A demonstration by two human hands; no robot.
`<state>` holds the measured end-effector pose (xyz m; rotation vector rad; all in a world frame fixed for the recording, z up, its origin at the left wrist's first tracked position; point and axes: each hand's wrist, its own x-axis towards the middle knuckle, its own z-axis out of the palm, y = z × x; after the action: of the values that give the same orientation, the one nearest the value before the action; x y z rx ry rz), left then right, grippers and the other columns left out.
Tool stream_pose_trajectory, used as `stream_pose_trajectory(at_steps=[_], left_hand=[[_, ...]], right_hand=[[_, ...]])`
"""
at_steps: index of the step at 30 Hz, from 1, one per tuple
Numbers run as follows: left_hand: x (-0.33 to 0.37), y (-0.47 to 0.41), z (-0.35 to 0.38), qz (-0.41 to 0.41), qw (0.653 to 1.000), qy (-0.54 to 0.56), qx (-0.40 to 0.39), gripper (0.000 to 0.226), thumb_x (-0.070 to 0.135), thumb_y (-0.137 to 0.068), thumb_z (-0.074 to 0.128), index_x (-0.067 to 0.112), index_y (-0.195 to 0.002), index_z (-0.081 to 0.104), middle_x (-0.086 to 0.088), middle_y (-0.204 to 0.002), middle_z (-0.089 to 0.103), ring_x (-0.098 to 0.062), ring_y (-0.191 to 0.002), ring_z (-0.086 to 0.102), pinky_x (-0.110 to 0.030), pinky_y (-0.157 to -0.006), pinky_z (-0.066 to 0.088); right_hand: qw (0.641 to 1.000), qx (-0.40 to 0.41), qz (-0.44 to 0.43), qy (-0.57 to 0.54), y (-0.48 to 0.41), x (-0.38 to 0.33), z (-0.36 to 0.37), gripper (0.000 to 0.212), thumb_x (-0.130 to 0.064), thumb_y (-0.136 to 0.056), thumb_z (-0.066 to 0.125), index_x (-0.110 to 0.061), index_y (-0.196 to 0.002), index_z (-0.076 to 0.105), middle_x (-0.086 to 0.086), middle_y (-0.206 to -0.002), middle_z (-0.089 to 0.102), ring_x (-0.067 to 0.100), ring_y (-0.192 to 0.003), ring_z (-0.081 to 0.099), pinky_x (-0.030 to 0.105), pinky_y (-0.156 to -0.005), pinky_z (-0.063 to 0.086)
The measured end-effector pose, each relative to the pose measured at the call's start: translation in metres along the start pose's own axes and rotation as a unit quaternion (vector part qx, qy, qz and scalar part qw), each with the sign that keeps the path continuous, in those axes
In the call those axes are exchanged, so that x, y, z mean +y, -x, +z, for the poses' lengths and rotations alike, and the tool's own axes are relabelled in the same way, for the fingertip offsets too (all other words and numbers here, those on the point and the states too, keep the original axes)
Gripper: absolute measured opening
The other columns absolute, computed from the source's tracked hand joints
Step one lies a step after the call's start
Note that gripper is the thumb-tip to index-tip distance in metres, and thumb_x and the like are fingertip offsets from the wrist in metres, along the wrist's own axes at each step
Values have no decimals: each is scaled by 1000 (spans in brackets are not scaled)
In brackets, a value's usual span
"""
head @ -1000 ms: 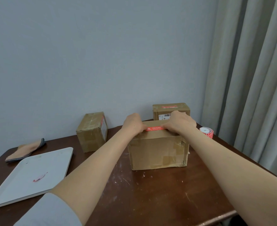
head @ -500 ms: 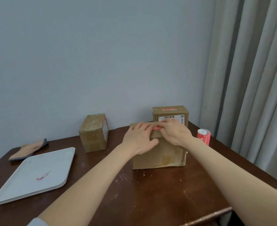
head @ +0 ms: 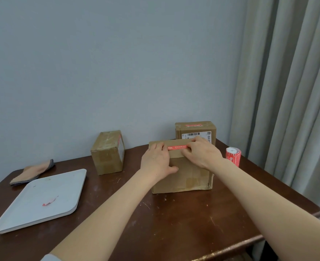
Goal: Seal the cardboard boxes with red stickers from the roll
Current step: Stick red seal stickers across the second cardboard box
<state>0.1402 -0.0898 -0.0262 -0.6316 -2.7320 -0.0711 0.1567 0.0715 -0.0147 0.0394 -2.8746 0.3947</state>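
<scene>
A red sticker (head: 177, 147) lies flat along the upper front of the nearest cardboard box (head: 185, 178), just under its top edge; only its middle stretch shows, for both ends run beneath fingers. The left hand (head: 156, 161) is spread against the box's left part, fingers straight and pointing up to the sticker's left end, thumb stretched out sideways across the front face; it grips nothing, only presses. The right hand (head: 202, 153) comes in from the other side and lies over the sticker's right end, fingers laid nearly flat along the top edge, thumb tucked just below the strip; it too presses rather than grasps, though how its fingertips sit on the far side I cannot tell. Both forearms reach out long and nearly straight from the near edge of the counter (head: 174, 223).

The sticker roll (head: 233, 156) stands on end just right of this box, near the counter's right edge; behind the box a second box (head: 196, 131) shows a red strip on top and a barcode label, its lower part hidden; a third box (head: 108, 153) stands well apart to the left by the wall. Further left lies a white tray (head: 65, 185) with a small red scrap (head: 50, 201) on it; a folded cloth (head: 31, 172) rests beyond it; grey curtains (head: 287, 91) hang at the right.
</scene>
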Motion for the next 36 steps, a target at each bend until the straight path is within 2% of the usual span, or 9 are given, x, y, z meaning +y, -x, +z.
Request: stream_pose_trajectory(at_steps=[3, 5, 11, 19, 25, 27, 30, 33, 36], left_hand=[[0, 3, 0, 26, 1000, 2, 12, 76, 53, -81, 59, 27, -145, 27, -3, -143, 38, -22, -131, 33, -33, -102, 35], [-1, 5, -1, 29, 1000, 11, 5, 72, 54, -82, 58, 32, -144, 30, -2, -143, 38, -21, -131, 34, -34, -102, 36], [-5, 9, -9, -3, 998, 59, -1, 68, 50, -80, 65, 22, -138, 44, 1, -137, 41, -17, -123, 43, -33, -96, 44], [-7, 10, -9, -3, 998, 55, 4, 67, 52, -79, 66, 19, -134, 48, 3, -133, 46, -17, -117, 49, -33, -94, 46], [-7, 10, -9, -21, 999, 45, 14, 65, 52, -78, 66, 16, -128, 47, 2, -126, 51, -16, -112, 52, -31, -88, 48], [-3, 9, -10, -27, 999, 41, 17, 69, 52, -77, 68, 15, -129, 43, -1, -128, 50, -18, -114, 51, -32, -88, 47], [2, 4, -11, 11, 999, 25, 29, 81, 54, -75, 69, 20, -140, 34, -2, -140, 41, -20, -128, 40, -34, -99, 42], [10, -4, -14, 29, 1000, -2, 2, 83, 57, -74, 68, 27, -142, 32, -5, -147, 33, -24, -136, 29, -38, -110, 28], [12, -8, -11, 19, 999, -23, -24, 80, 61, -73, 66, 31, -141, 34, -5, -145, 36, -26, -134, 31, -39, -109, 26]], right_hand=[[999, -3, -34, 7, 4, -1, -3, 42, -46, -99, 33, -36, -136, 49, 2, -133, 45, 25, -128, 38, 44, -101, 40], [999, -1, -37, 29, 7, -1, -3, 42, -48, -99, 30, -39, -134, 51, 1, -131, 46, 25, -128, 37, 42, -101, 39], [999, 31, 2, 18, 4, 7, -2, 47, -50, -95, 36, -23, -114, 68, 2, -112, 50, 22, -108, 49, 42, -88, 48], [999, 36, 3, 5, 4, 8, -4, 42, -46, -95, 39, -21, -107, 71, -1, -100, 45, 22, -102, 51, 39, -85, 48], [999, 46, 3, -2, 4, 10, -4, 42, -44, -96, 42, -13, -100, 70, 4, -106, 49, 20, -92, 49, 31, -74, 42], [999, 45, 10, -5, 4, 9, -7, 40, -44, -95, 44, -13, -109, 64, 7, -112, 50, 24, -103, 53, 34, -79, 44], [999, 40, -13, 27, 3, 5, -8, 46, -39, -97, 40, -22, -139, 45, 7, -136, 44, 27, -128, 40, 41, -97, 42], [996, 33, -60, 54, 2, -4, -4, 42, -34, -100, 34, -32, -140, 45, 5, -142, 40, 25, -136, 29, 41, -107, 31], [998, 5, -46, 53, 2, -6, -1, 42, -36, -101, 28, -35, -137, 48, 7, -144, 37, 26, -138, 25, 42, -111, 24]])
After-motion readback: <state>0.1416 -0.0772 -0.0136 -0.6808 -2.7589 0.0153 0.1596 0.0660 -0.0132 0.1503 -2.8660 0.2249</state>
